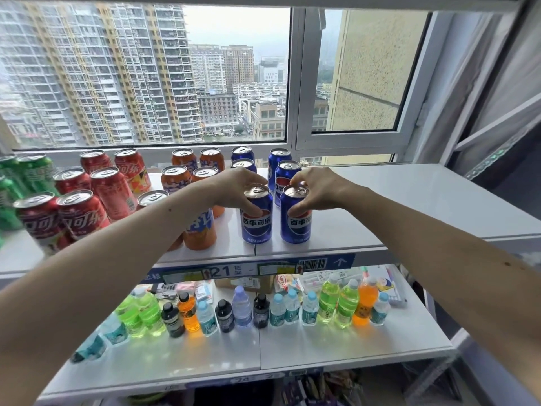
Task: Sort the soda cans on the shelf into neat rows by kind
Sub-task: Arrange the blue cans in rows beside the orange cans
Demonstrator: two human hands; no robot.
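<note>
While both blue cans stand side by side at the shelf [336, 230] front, the left hand [234, 189] grips the left can [256, 215] and the right hand [317, 190] grips the right can [295, 215].

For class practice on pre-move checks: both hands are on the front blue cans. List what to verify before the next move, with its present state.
1. Left hand grip round the left front blue can: ok.
2. Right hand grip round the right front blue can: ok.
3. Both cans upright: ok.
4. Blue cans grouped apart from the orange cans: ok.
5. Front cans resting on the top shelf: cannot tell.
</note>
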